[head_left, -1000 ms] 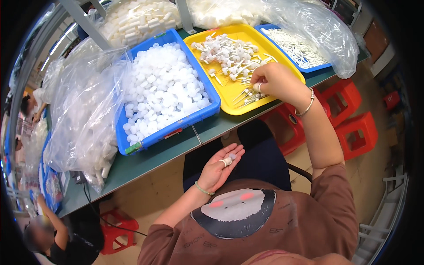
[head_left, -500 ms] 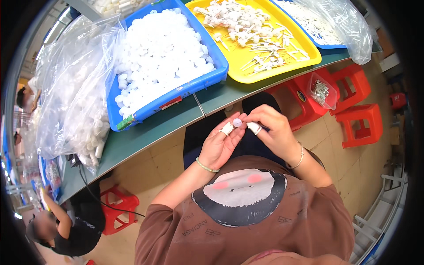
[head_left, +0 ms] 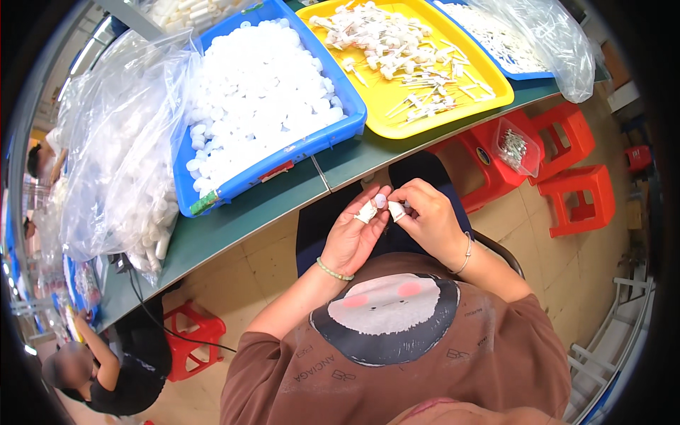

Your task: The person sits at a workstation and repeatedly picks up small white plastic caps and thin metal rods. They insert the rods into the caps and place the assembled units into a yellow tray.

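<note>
Right hand point(head_left: 431, 224), back from yellow tray point(head_left: 374, 95), fingers curled, grip unclear to me, meets left hand point(head_left: 348, 242) holding white cap point(head_left: 381, 201).

Red stools point(head_left: 577, 183) stand on the tiled floor point(head_left: 549, 265).

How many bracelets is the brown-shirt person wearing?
2: a beaded bracelet on the wrist by the left hand, a thin bracelet by the right hand.

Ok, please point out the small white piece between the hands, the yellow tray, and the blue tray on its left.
White piece point(head_left: 380, 201): head view, its round face.
Yellow tray point(head_left: 378, 100): head view, a bare part of its bottom.
Blue tray point(head_left: 319, 144): head view, its front wall.
</note>
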A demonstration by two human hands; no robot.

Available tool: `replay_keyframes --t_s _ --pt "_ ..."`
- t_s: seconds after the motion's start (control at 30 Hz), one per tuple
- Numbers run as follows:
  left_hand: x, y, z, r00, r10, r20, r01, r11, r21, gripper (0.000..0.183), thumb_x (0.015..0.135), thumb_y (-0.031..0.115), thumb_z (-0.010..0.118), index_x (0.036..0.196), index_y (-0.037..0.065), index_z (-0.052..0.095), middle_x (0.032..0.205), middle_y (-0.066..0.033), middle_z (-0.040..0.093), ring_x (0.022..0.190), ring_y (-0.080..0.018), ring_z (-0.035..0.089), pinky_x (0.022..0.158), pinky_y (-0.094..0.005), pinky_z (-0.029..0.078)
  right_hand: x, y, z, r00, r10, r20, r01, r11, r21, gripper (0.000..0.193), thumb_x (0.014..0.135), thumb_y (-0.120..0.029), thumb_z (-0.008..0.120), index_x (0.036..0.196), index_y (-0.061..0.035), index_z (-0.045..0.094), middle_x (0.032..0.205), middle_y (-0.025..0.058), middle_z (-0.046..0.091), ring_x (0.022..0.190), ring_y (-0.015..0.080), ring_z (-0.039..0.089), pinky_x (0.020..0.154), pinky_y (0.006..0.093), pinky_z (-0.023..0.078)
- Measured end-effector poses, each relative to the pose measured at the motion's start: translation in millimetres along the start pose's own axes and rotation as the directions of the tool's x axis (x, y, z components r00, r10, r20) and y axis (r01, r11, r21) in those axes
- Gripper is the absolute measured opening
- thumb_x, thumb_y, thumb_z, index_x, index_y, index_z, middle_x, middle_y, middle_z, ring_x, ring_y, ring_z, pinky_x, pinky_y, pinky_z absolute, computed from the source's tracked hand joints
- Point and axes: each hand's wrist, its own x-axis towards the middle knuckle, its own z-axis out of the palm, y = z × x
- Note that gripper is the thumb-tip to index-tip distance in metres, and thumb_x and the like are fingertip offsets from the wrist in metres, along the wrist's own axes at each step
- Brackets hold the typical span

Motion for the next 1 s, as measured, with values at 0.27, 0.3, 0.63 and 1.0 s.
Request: replay_keyframes --t_s 0.27,0.3,0.63,1.0 --pt "-0.3 -0.2 2.5 0.996 0.072 -0.052 -0.061 0.979 0.196 0.036 0.091 0.004 0.059 0.125 -0.001 0.049 0.128 -0.0130 0.056 0.114 -0.0171 0.056 0.096 -0.0289 0.048 1.3 -7.6 -2.0 0.995 -0.103 0.001 0.102 0.983 -0.152 0.018 0.072 -0.001 0.070 0.086 -0.0044 0.061 0.081 0.0084 0.056 0.072 0.0285 0.060 0.061 0.0368 0.050" --pt "-0.5 0.0 2.9 0.995 0.079 -0.055 -0.066 0.976 0.207 0.036 0.091 0.004 0.060 0.125 -0.001 0.049 0.127 -0.0128 0.056 0.114 -0.0172 0.056 0.097 -0.0293 0.047 1.8 -8.7 -2.7 0.994 -0.110 0.000 0.108 0.982 -0.152 0.018 0.071 -0.001 0.070 0.086 -0.0044 0.061 0.081 0.0083 0.056 0.073 0.0286 0.060 0.061 0.0369 0.050" --pt "-1.4 -4.2 -4.3 0.999 0.036 -0.003 -0.034 0.965 0.262 0.029 0.093 0.008 0.058 0.121 -0.001 0.057 0.123 -0.0111 0.060 0.111 -0.0163 0.058 0.098 -0.0291 0.046 2.2 -6.3 -3.8 0.987 0.121 0.101 -0.137 0.975 0.177 0.034 0.077 -0.006 0.072 0.101 -0.0020 0.048 0.082 0.0131 0.056 0.071 0.0244 0.060 0.061 0.0334 0.051" --pt "-1.3 -3.0 5.7 0.994 0.091 -0.062 -0.074 0.970 0.230 0.034 0.092 0.006 0.059 0.124 -0.004 0.053 0.122 -0.0139 0.059 0.107 -0.0163 0.059 0.096 -0.0270 0.048 -0.2 1.1 -9.8 0.987 -0.098 0.131 0.109 0.991 -0.076 0.018 0.082 -0.009 0.065 0.094 -0.0042 0.052 0.084 0.0122 0.059 0.076 0.0319 0.060 0.062 0.0386 0.049"
